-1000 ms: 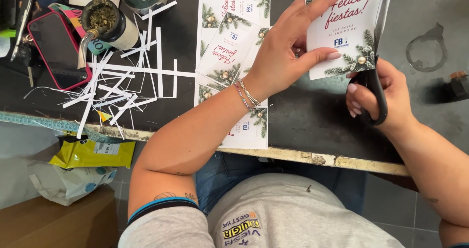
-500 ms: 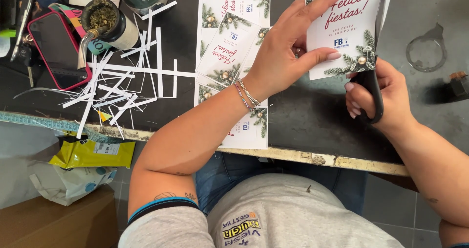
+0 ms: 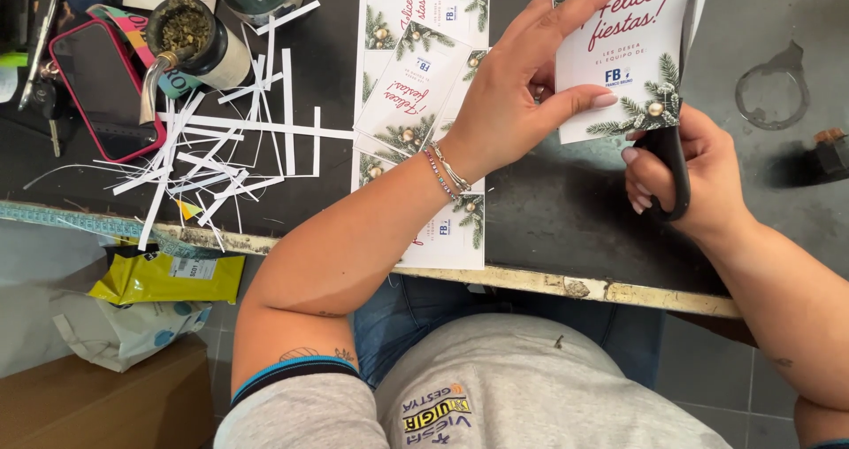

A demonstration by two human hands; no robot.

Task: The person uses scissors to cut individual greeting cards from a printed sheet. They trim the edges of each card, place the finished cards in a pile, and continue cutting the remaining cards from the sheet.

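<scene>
A dark, worn desk (image 3: 566,228) with a chipped pale front edge carries the work. At its left lie a phone in a red-pink case (image 3: 106,91), a round cup packed with green herb and fitted with a metal straw (image 3: 186,38), and a loose heap of thin white paper strips (image 3: 221,153). To the right of the strips, a stack of white greeting cards printed with pine sprigs and red script (image 3: 416,104) lies flat, reaching the desk's front edge.

The white rectangular card with red script and a pine-and-bauble corner (image 3: 628,51) is held raised above the desk at upper right. The left hand (image 3: 513,104) pinches it: thumb across the lower face, index finger extended along the left edge, remaining fingers curled behind.

The right hand (image 3: 699,175) sits just below the card's lower right corner, fingers closed through the black scissor handle (image 3: 670,170). The blades are hidden behind the card.
</scene>
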